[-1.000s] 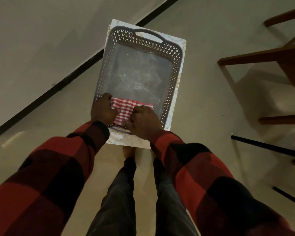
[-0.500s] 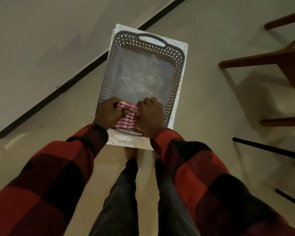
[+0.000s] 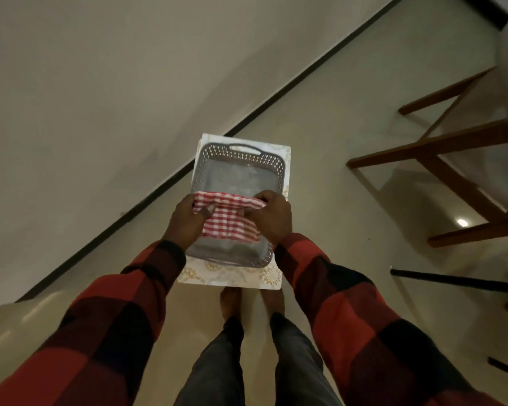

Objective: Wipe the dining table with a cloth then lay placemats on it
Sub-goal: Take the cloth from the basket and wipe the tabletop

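A red-and-white checked cloth (image 3: 229,221) is stretched between my two hands above a grey perforated basket tray (image 3: 238,159). My left hand (image 3: 188,221) grips the cloth's left end and my right hand (image 3: 273,218) grips its right end. The tray sits on a stack of white placemats with gold patterns (image 3: 232,278) lying on the floor in front of my bare feet. The folded cloth hangs down over the tray's middle.
A pale wall with a dark skirting line (image 3: 159,186) runs diagonally at the left. Wooden chair legs and rungs (image 3: 440,168) stand at the right, with a black bar (image 3: 458,281) low on the right. My legs (image 3: 255,361) are below the mats.
The cloth has been lifted out of the tray and spread wider between my hands. My view has pulled back and up, so the tray looks smaller and farther.
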